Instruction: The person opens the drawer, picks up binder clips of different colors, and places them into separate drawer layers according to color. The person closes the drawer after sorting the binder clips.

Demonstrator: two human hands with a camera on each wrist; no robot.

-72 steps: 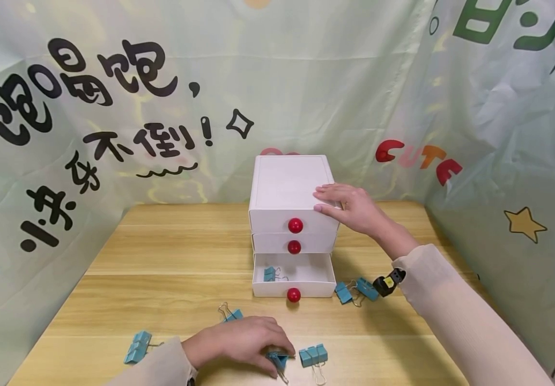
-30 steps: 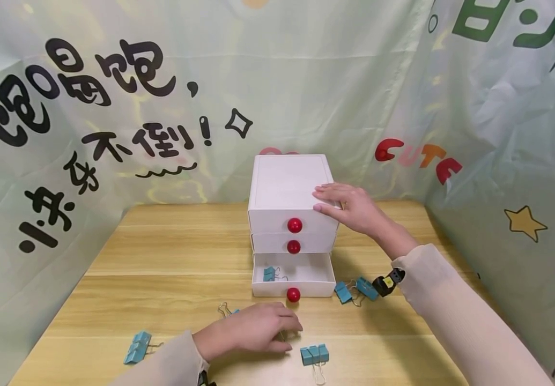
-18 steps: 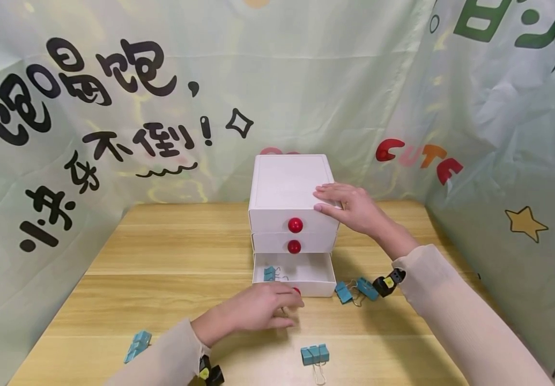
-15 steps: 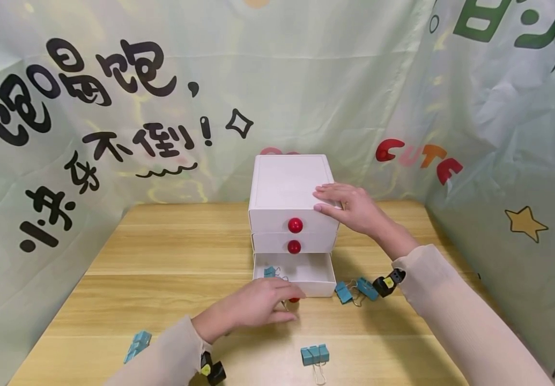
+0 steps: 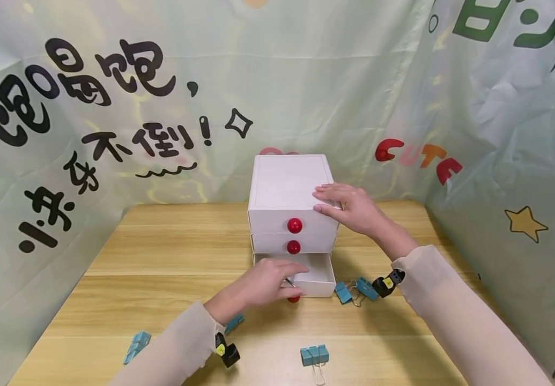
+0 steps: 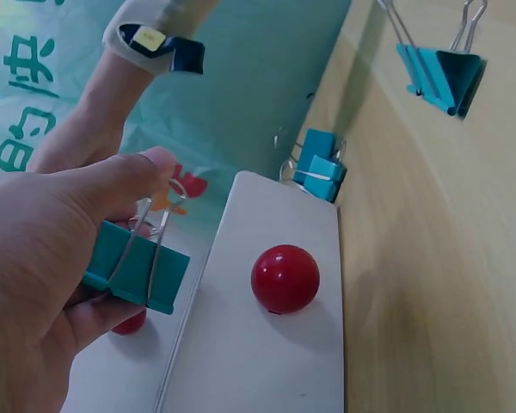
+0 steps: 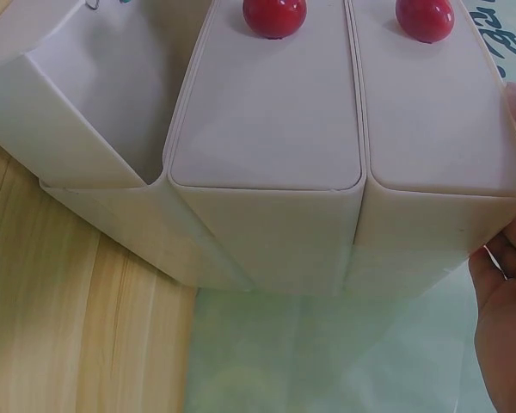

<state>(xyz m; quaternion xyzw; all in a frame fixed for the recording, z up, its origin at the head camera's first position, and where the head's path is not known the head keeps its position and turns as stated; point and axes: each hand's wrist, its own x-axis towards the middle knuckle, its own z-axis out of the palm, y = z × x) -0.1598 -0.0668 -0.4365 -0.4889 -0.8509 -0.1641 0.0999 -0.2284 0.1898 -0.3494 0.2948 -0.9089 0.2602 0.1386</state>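
A white three-drawer box (image 5: 291, 182) with red knobs stands on the table. Its bottom drawer (image 5: 319, 288) is pulled out, while the upper two sit closed. My left hand (image 5: 263, 284) is over the front of that drawer, pinching a teal binder clip (image 6: 142, 267) between thumb and fingers; the head view shows just a bit of its wire. The hand covers the drawer's left part in the head view. With extended fingers, my right hand (image 5: 352, 208) rests on the box's top at the right edge.
Two binder clips (image 5: 366, 289) lie right of the drawer. One more clip (image 5: 314, 354) is near the front, another clip (image 5: 137, 347) at left beside the sleeve, and a partly hidden clip (image 5: 234, 323) behind the left wrist. Printed cloth (image 5: 219, 64) surrounds the wooden table (image 5: 171, 257).
My left hand has lifted a binder clip from the table's front and carried it up and forward to the bottom drawer. The right hand and the box have stayed in place.
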